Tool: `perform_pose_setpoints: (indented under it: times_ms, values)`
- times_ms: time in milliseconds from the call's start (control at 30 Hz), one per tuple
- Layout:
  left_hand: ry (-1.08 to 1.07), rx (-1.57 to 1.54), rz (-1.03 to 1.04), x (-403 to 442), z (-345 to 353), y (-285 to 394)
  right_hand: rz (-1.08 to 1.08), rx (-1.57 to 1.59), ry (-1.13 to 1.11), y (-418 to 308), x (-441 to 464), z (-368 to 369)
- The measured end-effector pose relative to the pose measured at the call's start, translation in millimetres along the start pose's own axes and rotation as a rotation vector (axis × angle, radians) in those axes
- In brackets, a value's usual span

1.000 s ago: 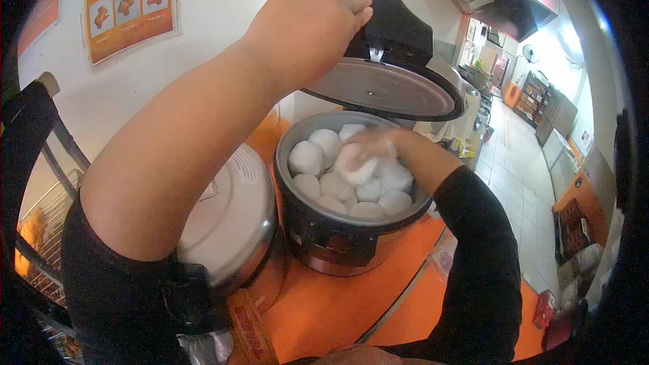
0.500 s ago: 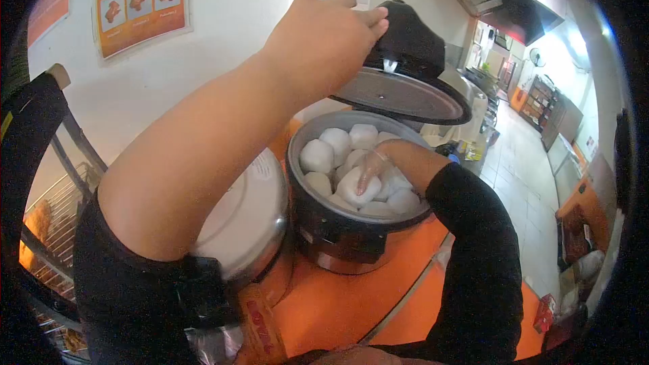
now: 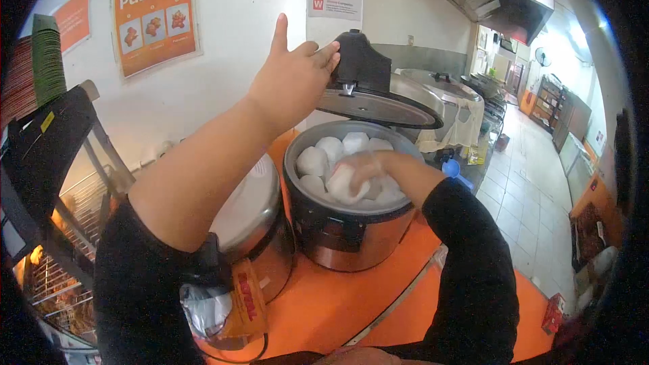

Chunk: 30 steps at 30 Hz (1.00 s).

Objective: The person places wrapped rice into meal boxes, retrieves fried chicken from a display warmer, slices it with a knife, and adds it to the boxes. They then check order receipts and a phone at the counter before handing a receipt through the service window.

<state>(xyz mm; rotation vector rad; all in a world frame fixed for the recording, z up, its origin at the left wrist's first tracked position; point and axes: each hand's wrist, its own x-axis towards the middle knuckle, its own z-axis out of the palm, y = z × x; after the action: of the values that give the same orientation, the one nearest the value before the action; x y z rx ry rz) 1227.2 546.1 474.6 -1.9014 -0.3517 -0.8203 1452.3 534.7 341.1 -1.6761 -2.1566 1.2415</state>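
My left hand (image 3: 297, 76) is raised against the black raised lid (image 3: 363, 64) of a cooker, fingers spread, with fingertips on the lid's edge. Inside the open cooker (image 3: 348, 233) lie several white rounded bundles (image 3: 330, 149), packed close together. Over them, my right hand (image 3: 369, 170), blurred by motion, has its fingers round one white bundle (image 3: 343, 185) at the front of the pot. Parts of the bundles behind that hand are hidden.
A second cooker with a closed pale lid (image 3: 247, 206) stands at the left on the orange counter (image 3: 324, 307). An orange ROYAL box (image 3: 249, 301) is near the front. Wire racks (image 3: 54, 290) are far left. Behind the open cooker is a large metal pot (image 3: 443, 88).
The view has shifted, showing more of the wall and the back pot. The lid sits lower over the cooker. My right hand has moved the gripped bundle slightly within the pot.
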Motion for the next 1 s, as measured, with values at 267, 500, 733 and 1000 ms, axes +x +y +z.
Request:
perform_pose_setpoints:
  times_ms: [267, 500, 733, 1000]
  values:
    - [-0.419, 0.008, -0.045, -34.7, -50.8, 34.7, -0.705, 0.747, 0.340, 35.7, -70.1, 78.7]
    - [-0.560, -1.580, -0.726, -136.8, -222.9, 61.7, -0.703, 1.703, 0.110, -123.8, -131.4, 245.2]
    - [-0.171, -1.487, -1.179, -305.1, -439.2, 94.8, -0.217, 1.476, -0.221, -300.8, -179.3, 382.2]
    - [0.241, -1.550, -1.324, -410.2, -691.2, 140.5, -0.721, 1.279, -0.713, -366.0, -82.6, 593.2]
